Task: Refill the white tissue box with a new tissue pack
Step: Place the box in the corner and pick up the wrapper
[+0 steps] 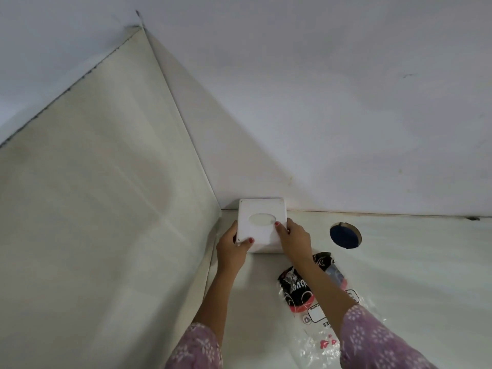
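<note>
Plastic wrapper nearest, hands gripping white tissue box edges

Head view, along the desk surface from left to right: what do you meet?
Left panel → left hand → tissue box → right hand → round hole. The plastic wrapper lies nearer, under the right arm, so I leave it out of the order.

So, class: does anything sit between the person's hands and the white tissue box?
Nothing visible does. The left hand and right hand already grip the white tissue box at its two sides. The tissue pack wrapper lies nearer the person, under the right forearm.
</note>
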A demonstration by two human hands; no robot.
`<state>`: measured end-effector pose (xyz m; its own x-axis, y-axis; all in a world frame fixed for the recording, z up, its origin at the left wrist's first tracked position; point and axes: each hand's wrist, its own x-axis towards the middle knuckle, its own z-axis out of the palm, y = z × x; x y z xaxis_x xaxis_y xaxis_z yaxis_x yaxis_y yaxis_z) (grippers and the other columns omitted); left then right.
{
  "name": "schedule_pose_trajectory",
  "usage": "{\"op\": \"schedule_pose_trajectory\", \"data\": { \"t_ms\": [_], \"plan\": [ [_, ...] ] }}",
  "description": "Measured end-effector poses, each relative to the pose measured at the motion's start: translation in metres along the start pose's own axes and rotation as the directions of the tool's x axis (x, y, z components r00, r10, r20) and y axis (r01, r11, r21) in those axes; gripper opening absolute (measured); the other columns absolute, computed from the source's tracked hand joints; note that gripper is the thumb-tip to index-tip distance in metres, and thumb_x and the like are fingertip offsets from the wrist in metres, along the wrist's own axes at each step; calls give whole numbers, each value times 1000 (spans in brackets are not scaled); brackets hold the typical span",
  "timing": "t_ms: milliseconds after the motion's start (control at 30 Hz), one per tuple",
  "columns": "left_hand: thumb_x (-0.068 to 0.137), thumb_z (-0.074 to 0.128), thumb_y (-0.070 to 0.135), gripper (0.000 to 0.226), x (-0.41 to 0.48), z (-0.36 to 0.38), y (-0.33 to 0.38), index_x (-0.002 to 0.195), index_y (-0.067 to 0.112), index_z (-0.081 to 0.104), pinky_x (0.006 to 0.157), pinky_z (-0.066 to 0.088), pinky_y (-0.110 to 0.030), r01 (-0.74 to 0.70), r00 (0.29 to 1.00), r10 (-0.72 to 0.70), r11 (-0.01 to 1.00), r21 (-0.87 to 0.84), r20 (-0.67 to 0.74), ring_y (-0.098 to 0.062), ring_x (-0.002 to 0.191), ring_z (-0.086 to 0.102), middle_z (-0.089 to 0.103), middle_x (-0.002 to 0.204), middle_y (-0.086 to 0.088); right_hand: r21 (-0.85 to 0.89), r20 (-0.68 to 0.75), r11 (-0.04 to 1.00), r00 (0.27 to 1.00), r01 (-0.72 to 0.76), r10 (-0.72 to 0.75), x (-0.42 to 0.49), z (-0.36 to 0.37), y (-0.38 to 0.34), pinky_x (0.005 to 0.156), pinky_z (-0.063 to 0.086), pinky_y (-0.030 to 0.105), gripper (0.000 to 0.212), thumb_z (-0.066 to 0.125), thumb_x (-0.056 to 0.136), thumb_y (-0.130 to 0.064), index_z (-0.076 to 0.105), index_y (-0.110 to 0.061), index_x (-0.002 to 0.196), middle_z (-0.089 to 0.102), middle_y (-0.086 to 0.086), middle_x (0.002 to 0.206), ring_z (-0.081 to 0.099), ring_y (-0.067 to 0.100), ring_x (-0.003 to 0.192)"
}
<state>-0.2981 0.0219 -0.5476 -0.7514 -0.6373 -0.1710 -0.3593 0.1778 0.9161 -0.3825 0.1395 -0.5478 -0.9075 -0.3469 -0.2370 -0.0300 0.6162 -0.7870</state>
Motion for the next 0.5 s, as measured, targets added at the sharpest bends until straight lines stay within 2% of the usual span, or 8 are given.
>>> {"op": "schedule_pose_trajectory", "data": {
  "t_ms": [67, 133, 167, 233, 300, 367, 433, 500],
  "plan": [
    [77, 62, -1, 35, 1, -2, 0, 111, 9, 60, 63, 42, 0, -15, 1000, 15, 999, 34, 10, -18, 88, 59, 64, 96, -3, -63, 53, 998, 999, 2, 2, 2, -3, -4, 48, 26, 24, 35, 39, 94, -31, 41, -10, 66, 48, 4, 64, 46, 26, 71],
    [80, 62, 5, 35, -5, -1, 2, 115, 9, 55, 72, 43, -2, -2, 1000, 1, 998, 68, 12, -21, 97, 58, 63, 104, -5, -95, 99, 995, 995, -8, 18, -2, -10, -8, 58, 35, 31, 33, 37, 95, -31, 51, -1, 92, 62, 18, 89, 54, 32, 82],
    [82, 61, 11, 42, -10, 0, 3, 123, 7, 49, 85, 43, -8, 16, 1000, -16, 996, 90, -6, -25, 110, 55, 59, 117, -8, -88, 97, 996, 995, 7, 1, -6, -15, -7, 68, 41, 34, 37, 37, 95, -31, 48, 2, 110, 63, 23, 107, 57, 35, 95],
    [87, 57, 19, 61, -27, 3, 9, 139, 6, 28, 110, 28, -28, 72, 996, -66, 994, 88, -65, -26, 135, 33, 37, 146, -11, -25, 30, 997, 997, 78, -77, -27, -28, 0, 99, 40, 39, 55, 42, 92, -37, 31, -5, 135, 46, 18, 139, 43, 31, 127],
    [88, 54, 17, 61, -52, 3, 14, 140, 8, 24, 114, 24, -36, 95, 988, -94, 995, 8, -124, -25, 138, 29, 29, 151, -10, -157, 72, 975, 987, 156, -146, -60, -43, 12, 115, 23, 47, 78, 53, 81, -54, 18, -20, 143, 24, 6, 153, 20, 25, 141],
    [86, 55, 11, 55, -85, 3, 10, 136, 10, 32, 111, 32, -41, 76, 988, -80, 996, -37, -133, -26, 132, 38, 38, 145, -10, -497, 248, 846, 966, 193, -75, -101, -47, 40, 114, 5, 57, 107, 57, 60, -73, 2, -33, 143, 3, 1, 158, -1, 31, 144],
    [84, 56, 5, 53, -125, 7, 2, 133, 12, 38, 109, 35, -40, 74, 993, -76, 997, -27, -85, -25, 128, 42, 45, 139, -9, -666, 354, 722, 931, 186, 86, -145, -46, 76, 110, -2, 63, 126, 61, 44, -78, -9, -38, 142, -8, 0, 157, -9, 40, 141],
    [81, 59, 3, 55, -168, 10, -8, 129, 22, 38, 107, 36, -38, 64, 998, -64, 998, 16, 9, -25, 126, 44, 48, 132, -7, -713, 359, 673, 927, 198, 107, -186, -44, 103, 106, 20, 65, 128, 67, 37, -73, 7, -32, 143, 18, 1, 154, 20, 46, 137]
  ]
}}
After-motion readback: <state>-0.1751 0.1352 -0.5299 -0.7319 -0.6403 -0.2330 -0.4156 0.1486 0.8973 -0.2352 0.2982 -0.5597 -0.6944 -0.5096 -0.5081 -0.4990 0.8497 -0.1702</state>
